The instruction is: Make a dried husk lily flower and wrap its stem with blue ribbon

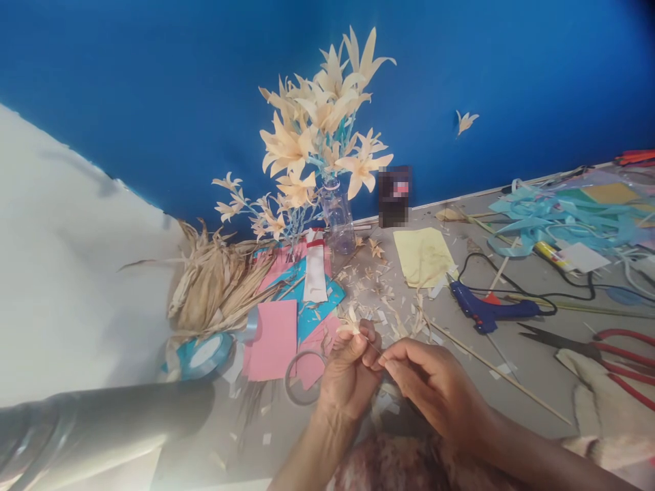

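Note:
Between the thumb and fingers of my left hand [351, 372] is a small cream husk flower [351, 320], its petals pointing up and away from me. A thin stem wire [374, 346] runs from the flower's base toward my right hand [434, 382], whose thumb and forefinger pinch its other end. Both hands are close together above the table. Beyond them, a bunch of larger cream flowers [322, 102] on light blue stems stands in a clear plastic bottle [338, 218].
A blue glue gun [486, 307], red-handled scissors [598, 351] and a thin stick [496, 372] lie to the right. Dried husks [205, 286], pink paper [273, 337] and blue ribbon rolls [205, 354] lie left. Light blue strips [578, 215] are heaped at the back right.

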`<act>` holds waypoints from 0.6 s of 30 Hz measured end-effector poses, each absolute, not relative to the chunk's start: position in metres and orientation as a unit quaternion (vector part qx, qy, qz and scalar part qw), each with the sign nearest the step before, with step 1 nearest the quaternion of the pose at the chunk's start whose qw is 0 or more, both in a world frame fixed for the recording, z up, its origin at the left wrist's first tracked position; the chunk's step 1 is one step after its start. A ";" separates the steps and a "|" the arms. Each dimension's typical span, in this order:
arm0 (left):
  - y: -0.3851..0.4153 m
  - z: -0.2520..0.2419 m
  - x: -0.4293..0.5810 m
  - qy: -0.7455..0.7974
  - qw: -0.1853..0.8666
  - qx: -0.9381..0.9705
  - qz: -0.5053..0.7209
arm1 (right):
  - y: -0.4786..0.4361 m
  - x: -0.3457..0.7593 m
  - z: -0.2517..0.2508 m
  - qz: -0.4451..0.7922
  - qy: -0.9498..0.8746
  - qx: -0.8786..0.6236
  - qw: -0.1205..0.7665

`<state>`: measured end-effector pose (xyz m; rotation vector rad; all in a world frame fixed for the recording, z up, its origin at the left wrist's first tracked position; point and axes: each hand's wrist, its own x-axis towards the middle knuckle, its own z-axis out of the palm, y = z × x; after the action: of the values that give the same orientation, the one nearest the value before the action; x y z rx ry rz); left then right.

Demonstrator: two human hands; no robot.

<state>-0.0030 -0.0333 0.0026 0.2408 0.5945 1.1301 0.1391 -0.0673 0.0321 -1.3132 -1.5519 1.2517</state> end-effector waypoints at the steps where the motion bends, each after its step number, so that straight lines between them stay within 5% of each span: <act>1: -0.034 0.002 -0.002 0.274 0.800 0.107 0.523 | -0.068 0.138 0.033 0.481 -0.607 -0.511 0.373; 18: -0.038 -0.003 0.005 0.287 0.839 0.051 0.460 | -0.067 0.134 0.027 0.475 -0.586 -0.501 0.424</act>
<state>0.0052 -0.0384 -0.0035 0.1072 0.6062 0.9736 0.1343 -0.0665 0.0274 -1.2548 -1.4672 1.1883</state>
